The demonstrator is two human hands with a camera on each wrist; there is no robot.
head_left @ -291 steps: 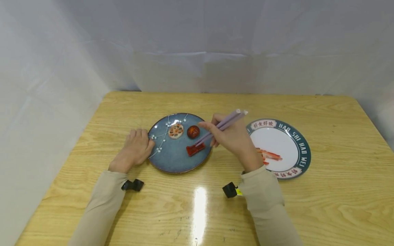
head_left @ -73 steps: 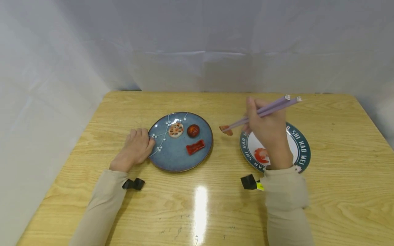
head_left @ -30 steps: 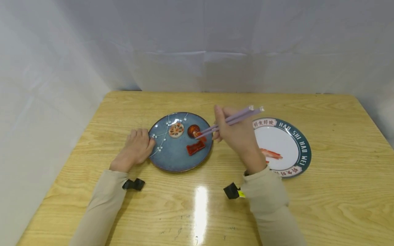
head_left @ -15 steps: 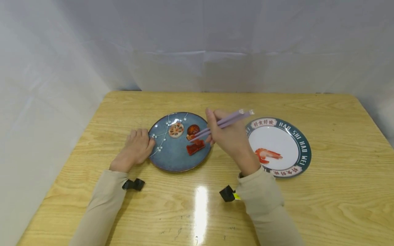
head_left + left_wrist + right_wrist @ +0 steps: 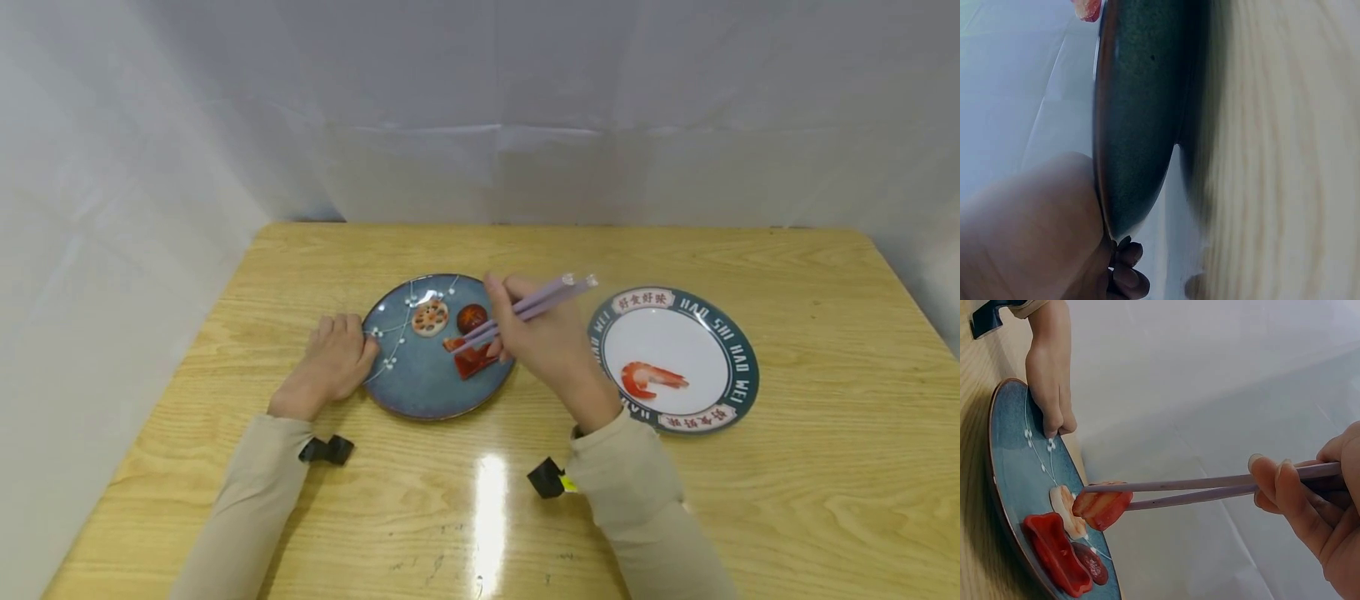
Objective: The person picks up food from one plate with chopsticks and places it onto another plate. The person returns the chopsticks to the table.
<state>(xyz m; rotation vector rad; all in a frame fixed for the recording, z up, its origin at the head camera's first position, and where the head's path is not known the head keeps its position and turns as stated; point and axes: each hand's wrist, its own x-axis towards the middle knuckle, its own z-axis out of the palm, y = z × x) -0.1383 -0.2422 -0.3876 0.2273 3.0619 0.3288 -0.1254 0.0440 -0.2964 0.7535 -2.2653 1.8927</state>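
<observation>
Between chopsticks (image 5: 1204, 482), glossy red-orange morsel (image 5: 1105, 510)

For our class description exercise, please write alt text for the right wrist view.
A right hand holds purple chopsticks that pinch a reddish food piece over a blue plate. A hollow red piece, a pale slice and a brown piece lie on the plate, whose rim the left hand grips.

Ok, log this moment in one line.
left hand: holds blue plate; right hand: holds chopsticks; chopsticks: pinch food piece above blue plate; shrimp: on white plate
</observation>
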